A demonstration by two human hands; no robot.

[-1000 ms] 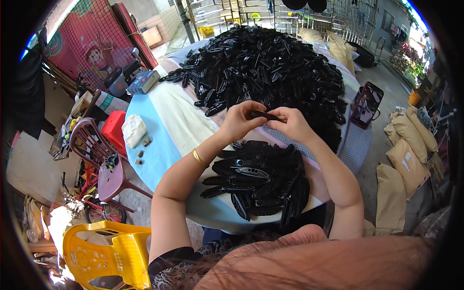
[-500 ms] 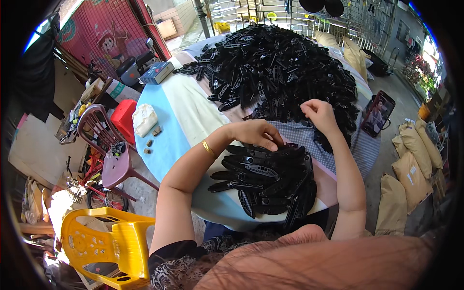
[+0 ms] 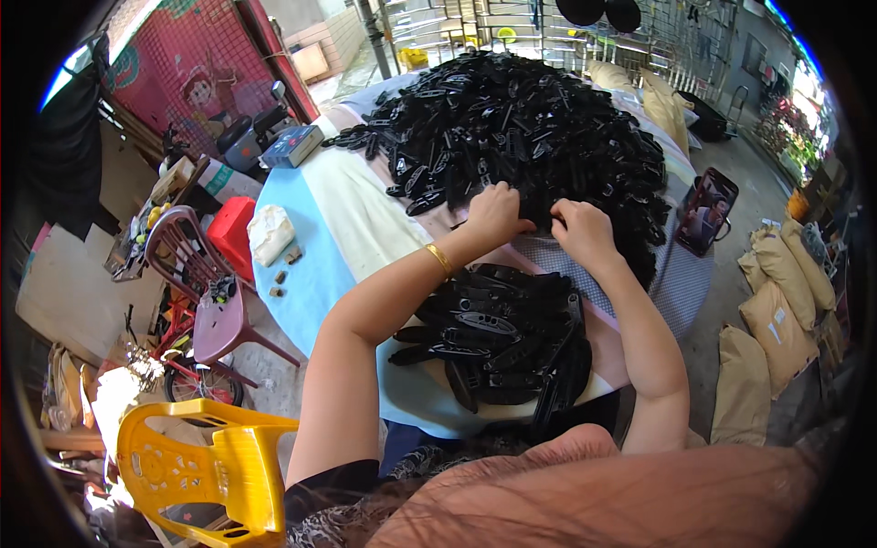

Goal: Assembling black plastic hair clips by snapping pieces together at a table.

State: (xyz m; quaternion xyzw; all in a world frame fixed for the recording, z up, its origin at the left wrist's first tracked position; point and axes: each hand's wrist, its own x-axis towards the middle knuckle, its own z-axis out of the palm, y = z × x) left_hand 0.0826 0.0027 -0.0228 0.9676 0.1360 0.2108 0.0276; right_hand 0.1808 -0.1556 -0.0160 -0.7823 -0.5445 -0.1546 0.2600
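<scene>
A large heap of long, black, slotted plastic pieces (image 3: 512, 119) covers the far part of the round table. At its near edge is my left hand (image 3: 496, 214), a gold bangle on the wrist, with bent fingers and the thumb out to the right. Its fingertips and anything in them are hidden against the black pieces. Close by on the right, my right hand (image 3: 585, 234) has its fingers curled into a pinch; I cannot make out what it holds. Between my forearms and nearer to me lies a smaller pile of similar black pieces (image 3: 502, 333).
A striped cloth (image 3: 320, 210) covers the table. On its left are a white bag (image 3: 270, 235), small brown blocks and a blue box (image 3: 292, 146). A phone (image 3: 708, 212) stands at the right edge. Around are a yellow chair (image 3: 233, 470), a purple chair (image 3: 219, 320) and tan sacks (image 3: 776, 324).
My left hand has left the near pile and moved forward to the heap's edge. My right hand has come slightly left and nearer, so both hands are now close together.
</scene>
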